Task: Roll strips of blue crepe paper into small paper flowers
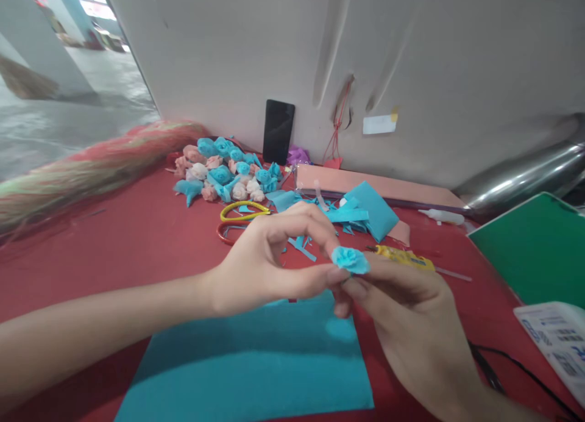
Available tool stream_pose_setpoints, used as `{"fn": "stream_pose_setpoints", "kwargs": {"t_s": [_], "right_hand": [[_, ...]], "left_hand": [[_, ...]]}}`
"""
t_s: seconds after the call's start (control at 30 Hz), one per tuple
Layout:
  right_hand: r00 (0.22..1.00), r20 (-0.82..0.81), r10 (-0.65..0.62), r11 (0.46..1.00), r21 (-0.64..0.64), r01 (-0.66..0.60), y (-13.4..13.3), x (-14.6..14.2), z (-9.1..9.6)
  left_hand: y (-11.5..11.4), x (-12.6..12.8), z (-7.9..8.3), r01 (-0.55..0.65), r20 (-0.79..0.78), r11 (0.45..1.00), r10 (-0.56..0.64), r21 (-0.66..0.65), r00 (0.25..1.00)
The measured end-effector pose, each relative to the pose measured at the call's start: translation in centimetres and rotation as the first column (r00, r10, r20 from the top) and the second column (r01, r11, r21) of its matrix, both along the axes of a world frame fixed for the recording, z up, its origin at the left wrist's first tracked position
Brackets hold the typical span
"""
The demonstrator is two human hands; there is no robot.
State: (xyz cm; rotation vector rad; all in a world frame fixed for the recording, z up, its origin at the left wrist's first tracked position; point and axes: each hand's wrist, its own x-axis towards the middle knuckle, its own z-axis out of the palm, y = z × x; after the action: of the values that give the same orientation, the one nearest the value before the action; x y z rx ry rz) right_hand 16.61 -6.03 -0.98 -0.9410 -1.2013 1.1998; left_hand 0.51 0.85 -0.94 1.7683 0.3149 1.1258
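Note:
A small rolled blue felt rose (350, 258) sits between the fingertips of both my hands, above a red table (150, 227). My left hand (269, 263) pinches it from the left with thumb and forefinger. My right hand (411, 324) grips it from below and from the right, fingers closed. A flat blue felt sheet (256, 367) lies on the table under my hands.
A pile of finished blue, pink and white felt roses (223, 172) lies at the back. Yellow and red handled scissors (240, 218), blue felt scraps (365, 211), a yellow glue gun (404, 257), a black phone (278, 131) leaning on the wall, a green board (539, 251).

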Motion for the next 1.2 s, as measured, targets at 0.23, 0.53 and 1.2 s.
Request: {"fn": "stream_pose_setpoints", "kwargs": {"t_s": [0.23, 0.53, 1.2], "right_hand": [[0.999, 0.025, -0.025, 1.000, -0.005, 0.025, 0.1, 0.1, 0.2], [0.989, 0.026, 0.147, 0.987, -0.077, -0.144, 0.7, 0.6, 0.4], [0.979, -0.052, 0.198, 0.971, -0.126, -0.203, 1.4, 1.2, -0.4]], "left_hand": [[0.1, 0.0, 0.3, 0.005, -0.045, 1.000, -0.005, 0.004, 0.999], [0.6, -0.6, 0.9, 0.107, -0.122, 0.994, -0.106, -0.002, 0.987], [1.2, -0.2, 0.9, 0.245, -0.104, 0.943, -0.274, -0.226, 0.956]]}}
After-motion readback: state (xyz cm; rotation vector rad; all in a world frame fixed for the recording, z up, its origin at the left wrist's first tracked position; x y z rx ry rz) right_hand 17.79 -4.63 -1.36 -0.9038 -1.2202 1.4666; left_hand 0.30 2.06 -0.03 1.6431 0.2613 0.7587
